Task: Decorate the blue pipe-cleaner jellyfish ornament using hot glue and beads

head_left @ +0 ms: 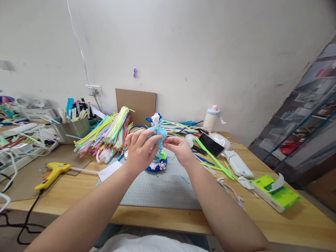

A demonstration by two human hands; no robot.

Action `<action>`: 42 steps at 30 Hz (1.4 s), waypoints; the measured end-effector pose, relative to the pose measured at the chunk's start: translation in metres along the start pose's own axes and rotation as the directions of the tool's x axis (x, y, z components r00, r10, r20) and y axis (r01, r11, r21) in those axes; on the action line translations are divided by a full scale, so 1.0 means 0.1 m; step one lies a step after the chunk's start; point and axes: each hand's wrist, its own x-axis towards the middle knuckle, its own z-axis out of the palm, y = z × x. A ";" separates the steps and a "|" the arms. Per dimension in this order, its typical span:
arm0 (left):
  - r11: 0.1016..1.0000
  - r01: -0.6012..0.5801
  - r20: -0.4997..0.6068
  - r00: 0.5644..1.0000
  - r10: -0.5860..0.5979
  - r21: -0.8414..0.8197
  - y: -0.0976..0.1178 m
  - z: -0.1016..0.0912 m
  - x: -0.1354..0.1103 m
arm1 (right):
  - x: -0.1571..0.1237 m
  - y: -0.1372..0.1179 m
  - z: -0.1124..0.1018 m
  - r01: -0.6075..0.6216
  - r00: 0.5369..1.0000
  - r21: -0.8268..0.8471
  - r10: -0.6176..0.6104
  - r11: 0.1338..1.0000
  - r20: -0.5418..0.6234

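Note:
A small craft figure made of light-blue pipe cleaners, with a pale head and a blue flowered base, stands on the grey cutting mat. My left hand wraps its fingers round the figure's left side. My right hand pinches the figure's right side with fingertips pressed to the blue body. Both hands are closed on it.
A heap of coloured pipe cleaners lies left of the figure. A yellow glue gun lies on the left. A metal pot of tools, cardboard sheet, phone, pink-capped bottle and green tissue pack stand around the wooden table.

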 end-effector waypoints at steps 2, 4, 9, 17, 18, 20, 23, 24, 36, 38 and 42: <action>1.000 0.004 0.000 1.000 -0.004 -0.001 0.00 0.00 0.00 | -0.01 -0.03 0.00 -0.026 1.000 -0.014 0.026 1.000 -0.001; 1.000 0.008 0.001 1.000 -0.008 0.000 0.00 0.00 -0.01 | -0.02 -0.07 0.01 -0.059 0.998 -0.029 0.060 0.998 0.012; 1.000 0.006 0.011 1.000 -0.006 0.004 0.00 0.00 -0.01 | -0.04 -0.16 -0.01 -0.165 0.983 -0.055 0.168 0.985 0.072; 1.000 0.004 0.005 1.000 -0.004 0.006 0.00 0.00 -0.01 | 0.01 -0.15 -0.06 -0.296 0.954 0.017 0.295 0.955 0.059; 1.000 0.005 0.008 1.000 -0.005 0.006 0.00 0.00 -0.01 | 0.01 -0.16 -0.06 -0.307 0.950 0.032 0.305 0.951 0.063; 1.000 0.007 0.014 1.000 -0.007 0.005 0.01 0.00 -0.01 | 0.01 -0.18 -0.04 -0.331 0.942 0.055 0.326 0.942 0.076; 1.000 0.009 0.015 1.000 -0.009 0.006 0.01 0.00 -0.01 | 0.01 -0.22 -0.03 -0.358 0.932 0.074 0.352 0.931 0.088; 1.000 0.011 0.013 1.000 -0.011 0.005 0.01 0.00 -0.01 | 0.02 -0.23 -0.04 -0.363 0.930 0.077 0.356 0.929 0.090; 1.000 0.007 0.011 1.000 -0.007 0.005 0.01 0.00 0.00 | 0.04 -0.34 -0.06 -0.380 0.925 0.118 0.376 0.917 0.056; 1.000 0.006 0.011 1.000 -0.006 0.007 0.02 -0.01 0.00 | 0.06 -0.35 -0.06 -0.381 0.924 0.115 0.378 0.917 0.048; 1.000 0.011 0.010 1.000 -0.011 0.006 0.02 -0.01 0.01 | 0.07 -0.32 -0.08 -0.374 0.927 0.109 0.373 0.921 0.032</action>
